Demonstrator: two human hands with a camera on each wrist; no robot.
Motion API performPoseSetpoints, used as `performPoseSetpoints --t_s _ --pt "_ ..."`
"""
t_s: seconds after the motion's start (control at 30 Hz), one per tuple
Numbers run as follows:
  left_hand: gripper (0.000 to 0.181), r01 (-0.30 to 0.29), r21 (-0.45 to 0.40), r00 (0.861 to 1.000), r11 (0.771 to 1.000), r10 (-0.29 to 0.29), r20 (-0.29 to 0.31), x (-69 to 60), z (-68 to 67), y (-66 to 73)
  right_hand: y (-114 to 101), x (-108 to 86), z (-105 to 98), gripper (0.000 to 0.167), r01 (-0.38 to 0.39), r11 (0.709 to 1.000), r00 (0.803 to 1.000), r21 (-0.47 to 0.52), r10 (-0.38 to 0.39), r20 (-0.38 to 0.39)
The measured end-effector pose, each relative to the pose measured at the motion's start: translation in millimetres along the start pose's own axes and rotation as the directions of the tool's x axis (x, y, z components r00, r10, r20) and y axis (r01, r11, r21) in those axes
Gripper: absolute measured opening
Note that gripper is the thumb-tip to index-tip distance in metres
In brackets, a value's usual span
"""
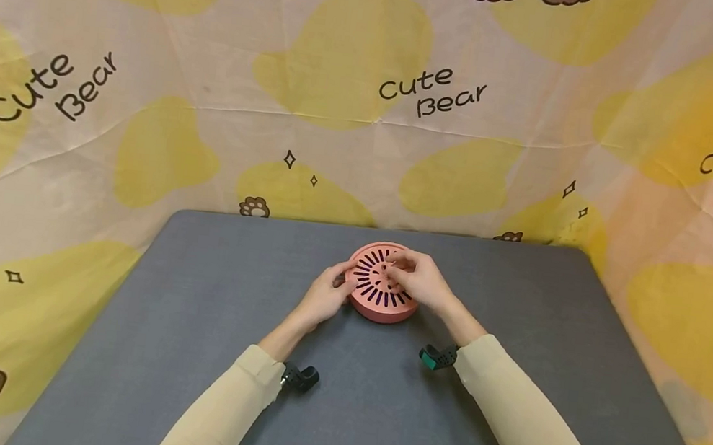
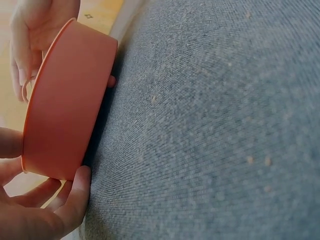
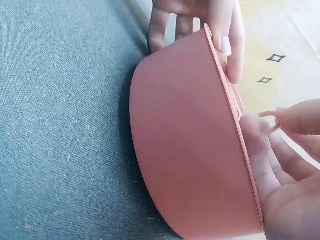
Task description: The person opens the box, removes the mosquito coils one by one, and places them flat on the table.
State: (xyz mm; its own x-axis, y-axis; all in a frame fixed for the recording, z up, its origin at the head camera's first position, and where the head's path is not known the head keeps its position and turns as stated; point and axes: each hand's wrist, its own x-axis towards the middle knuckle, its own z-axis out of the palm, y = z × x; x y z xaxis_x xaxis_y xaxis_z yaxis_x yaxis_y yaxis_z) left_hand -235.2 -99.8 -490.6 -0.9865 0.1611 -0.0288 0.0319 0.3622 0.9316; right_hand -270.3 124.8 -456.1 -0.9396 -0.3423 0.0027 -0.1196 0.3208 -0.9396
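Observation:
A round pink box (image 1: 384, 315) stands on the grey table, its flat lid (image 1: 378, 296) cut with dark slots laid out like rays. My left hand (image 1: 325, 293) grips the box at its left side, with fingertips on the wall and rim in the left wrist view. Over the lid, my right hand (image 1: 421, 278) pinches a small pink ring (image 3: 267, 114) between thumb and forefinger. Its other fingers lie close to the lid in the right wrist view. The fingers partly cover the lid's middle. What is inside the box cannot be seen.
The grey table (image 1: 225, 296) has rounded far corners. Behind it and at both sides hangs a printed cloth (image 1: 346, 69) with yellow patches and lettering. Dark wrist cameras hang below the left cuff (image 1: 301, 378) and right cuff (image 1: 438, 356).

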Motion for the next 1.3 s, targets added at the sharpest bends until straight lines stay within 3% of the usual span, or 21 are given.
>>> performPoseSetpoints --t_s 0.27,0.6,1.3 --pt "0.047 -0.006 0.03 1.0 1.0 0.006 0.007 2.1 -2.3 1.1 -2 7.0 -6 0.029 -0.109 0.985 0.992 0.134 0.098 0.081" --pt "0.047 -0.013 0.01 1.0 1.0 0.013 0.009 2.9 -3.3 1.7 -3 13.4 -7 0.028 -0.156 0.966 0.982 0.206 0.13 0.136" --pt "0.052 -0.112 -0.002 0.994 0.994 0.112 0.005 -4.8 -2.6 -3.6 -17 2.3 -11 0.027 -0.107 0.985 0.99 0.134 0.094 0.101"
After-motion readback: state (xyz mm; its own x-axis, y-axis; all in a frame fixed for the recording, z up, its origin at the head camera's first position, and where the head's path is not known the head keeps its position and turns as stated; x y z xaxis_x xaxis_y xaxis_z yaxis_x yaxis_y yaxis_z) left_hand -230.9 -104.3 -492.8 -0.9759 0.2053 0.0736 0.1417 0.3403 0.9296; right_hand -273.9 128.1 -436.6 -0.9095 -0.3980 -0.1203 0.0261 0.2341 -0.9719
